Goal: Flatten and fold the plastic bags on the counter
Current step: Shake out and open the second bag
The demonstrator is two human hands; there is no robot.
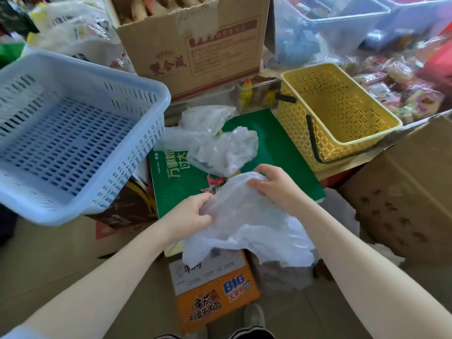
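Over the green box (281, 143), both hands pinch one crumpled bag (247, 226) — left hand (193, 214) at its near-left edge, right hand (276, 184) at the top. Thin, limp, probably slippery film — best gripped at corners. Two more bags (220, 143) lie behind.

- A blue basket (61, 133) is sitting at left, tilted on boxes.
- A yellow basket (342, 118) is standing at right.
- A cardboard box (195, 45) is standing open behind them.
- A green box (276, 152) is lying between the baskets.
- Soft daylight is falling evenly.
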